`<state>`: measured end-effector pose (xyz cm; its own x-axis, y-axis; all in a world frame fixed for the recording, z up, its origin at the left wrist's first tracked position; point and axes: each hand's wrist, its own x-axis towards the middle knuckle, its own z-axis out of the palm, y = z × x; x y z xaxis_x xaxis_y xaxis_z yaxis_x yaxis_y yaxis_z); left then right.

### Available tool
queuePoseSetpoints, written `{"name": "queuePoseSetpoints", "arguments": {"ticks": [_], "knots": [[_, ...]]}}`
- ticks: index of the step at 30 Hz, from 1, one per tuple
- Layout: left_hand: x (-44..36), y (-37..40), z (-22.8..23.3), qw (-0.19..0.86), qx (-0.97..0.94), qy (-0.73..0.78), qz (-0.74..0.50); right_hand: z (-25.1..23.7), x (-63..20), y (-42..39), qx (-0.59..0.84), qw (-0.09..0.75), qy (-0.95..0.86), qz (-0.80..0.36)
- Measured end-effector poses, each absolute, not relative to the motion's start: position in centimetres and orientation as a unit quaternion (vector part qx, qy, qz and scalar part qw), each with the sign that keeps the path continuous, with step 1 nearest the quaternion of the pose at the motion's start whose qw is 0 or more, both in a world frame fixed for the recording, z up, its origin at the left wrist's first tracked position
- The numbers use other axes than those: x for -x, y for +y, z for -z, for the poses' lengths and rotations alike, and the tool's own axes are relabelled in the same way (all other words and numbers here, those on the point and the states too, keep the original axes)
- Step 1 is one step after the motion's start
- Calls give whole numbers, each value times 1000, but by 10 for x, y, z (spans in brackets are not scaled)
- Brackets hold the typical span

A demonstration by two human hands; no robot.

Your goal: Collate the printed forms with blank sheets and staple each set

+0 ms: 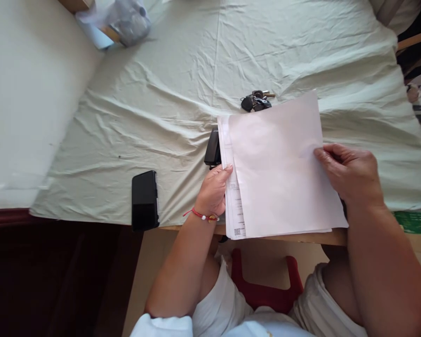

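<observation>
My left hand (215, 189) is closed on the left edge of a stack of printed papers (234, 206), its thumb lying on top. A blank white sheet (277, 173) covers most of the stack and sits shifted to the right of it. Between thumb and fingers, my right hand (351, 171) pinches the right edge of that sheet. Printed lines and a small square code show along the uncovered left strip. Behind the stack's left edge, a black object (213, 147) is partly hidden. A bunch of keys (257, 101) lies just beyond the sheet's top edge.
A black phone (144, 200) lies at the table's front edge, left of my hands. Wrinkled pale green cloth (168, 107) covers the table. A clear plastic bag (128, 23) is at the back left. Below the table edge is a red stool (266, 290).
</observation>
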<state>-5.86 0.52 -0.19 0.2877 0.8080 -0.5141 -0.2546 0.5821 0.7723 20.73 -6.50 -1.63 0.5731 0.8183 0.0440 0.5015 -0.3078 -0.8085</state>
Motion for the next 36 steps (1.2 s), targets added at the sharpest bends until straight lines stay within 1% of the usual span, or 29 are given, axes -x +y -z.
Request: {"name": "queuePoseSetpoints", "arguments": {"ticks": [3,7,10,12,13,14,15,19,23,27,31,36], "knots": [[60,3,4,744,-319,468,-354,18,-214,-65,791,431,-393,-186],[60,-1,8,710,-407,461,-343,13,-220,-65,778,485,-332,-220],[61,-3,9,615,-514,491,-342,4,-220,-66,767,513,-277,-269],[63,-2,9,522,-585,522,-335,0,-218,-66,762,506,-270,-300],[64,-2,9,490,-605,532,-332,-2,-217,-67,762,498,-276,-310],[64,-1,9,479,-611,537,-330,-2,-217,-67,762,489,-284,-316],[65,-1,10,490,-604,535,-330,-2,-217,-68,762,483,-289,-320],[65,1,13,598,-512,506,-351,-1,-219,-69,760,487,-282,-325],[62,2,12,635,-450,491,-390,-2,-217,-69,749,505,-278,-328],[57,1,6,655,-415,476,-416,-6,-211,-69,742,512,-285,-325],[55,0,3,643,-400,498,-422,-7,-210,-70,742,504,-291,-334],[56,3,9,630,-423,500,-417,-2,-214,-74,728,484,-290,-389]]}}
